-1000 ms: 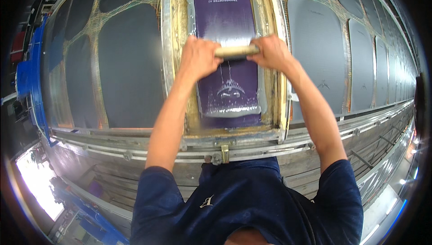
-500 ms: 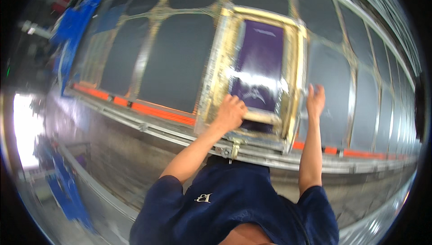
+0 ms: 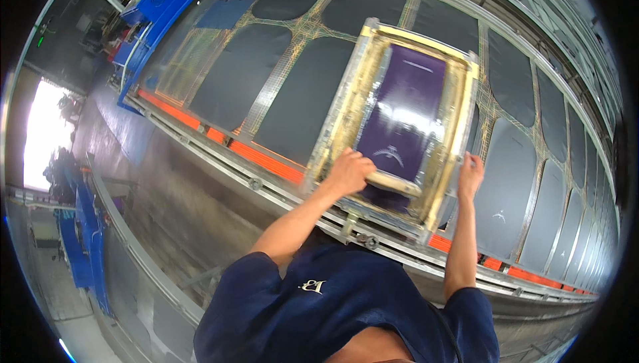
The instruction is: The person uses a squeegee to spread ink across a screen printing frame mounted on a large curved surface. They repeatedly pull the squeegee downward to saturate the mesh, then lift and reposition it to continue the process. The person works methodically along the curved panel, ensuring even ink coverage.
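A screen printing frame (image 3: 341,103) with pale yellowed edges and a purple mesh (image 3: 416,93) sits in front of me, tilted in view, over a long table of dark panels. Across the near part of the mesh lies a squeegee (image 3: 395,183) with a light-coloured bar. My left hand (image 3: 347,172) is closed around the squeegee's left end. Dark purple ink shows on the near side of the bar. At the frame's right rail, my right hand (image 3: 470,176) has its fingers bent onto the edge; the rail hides part of the grip.
Dark flat panels (image 3: 239,76) run along the table, separated by shiny tape strips; one panel (image 3: 507,193) to the right bears a small pale arc mark. A metal rail (image 3: 266,186) and orange strip border the near edge. Blue machinery (image 3: 160,3) stands at the far left.
My right hand has come from beside the frame onto its right rail. The frame has shifted left against the panels, baring a tape strip at its right. My left hand keeps the squeegee.
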Demonstrator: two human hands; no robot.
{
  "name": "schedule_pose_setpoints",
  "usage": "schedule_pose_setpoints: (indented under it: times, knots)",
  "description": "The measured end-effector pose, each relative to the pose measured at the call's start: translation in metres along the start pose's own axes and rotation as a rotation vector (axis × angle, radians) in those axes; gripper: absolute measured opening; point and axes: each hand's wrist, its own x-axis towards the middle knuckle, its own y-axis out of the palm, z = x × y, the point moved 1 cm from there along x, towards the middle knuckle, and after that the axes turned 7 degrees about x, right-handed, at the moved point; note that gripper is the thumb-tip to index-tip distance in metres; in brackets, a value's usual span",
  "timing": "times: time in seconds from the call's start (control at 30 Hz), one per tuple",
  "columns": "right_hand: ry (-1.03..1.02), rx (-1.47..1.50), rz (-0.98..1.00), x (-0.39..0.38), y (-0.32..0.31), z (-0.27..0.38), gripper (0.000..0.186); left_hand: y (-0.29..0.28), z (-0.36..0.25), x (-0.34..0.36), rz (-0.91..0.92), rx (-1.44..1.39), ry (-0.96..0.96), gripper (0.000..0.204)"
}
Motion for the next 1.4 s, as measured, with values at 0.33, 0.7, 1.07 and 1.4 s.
schedule_pose_setpoints:
  times: [0.33, 0.7, 1.07, 1.4]
  knots:
    - [0.015, 0.092, -0.021, -0.113, 0.201, 0.114, 0.03, -0.069, 0.186, -0.133, -0.086, 0.076, 0.03, 0.043]
    - [0.119, -0.03, -0.041, -0.118, 0.222, 0.116, 0.028, -0.047, 0.209, -0.143, -0.146, 0.03, 0.126, 0.049]
    - [-0.167, -0.208, 0.243, -0.036, 0.232, 0.176, 0.035, -0.017, 0.333, 0.115, -0.16, 0.116, 0.182, 0.045]
    - [-0.537, -0.405, 0.803, 0.158, 0.353, 0.274, 0.065, -0.037, 0.397, 0.315, 0.119, -0.034, 0.033, 0.036]
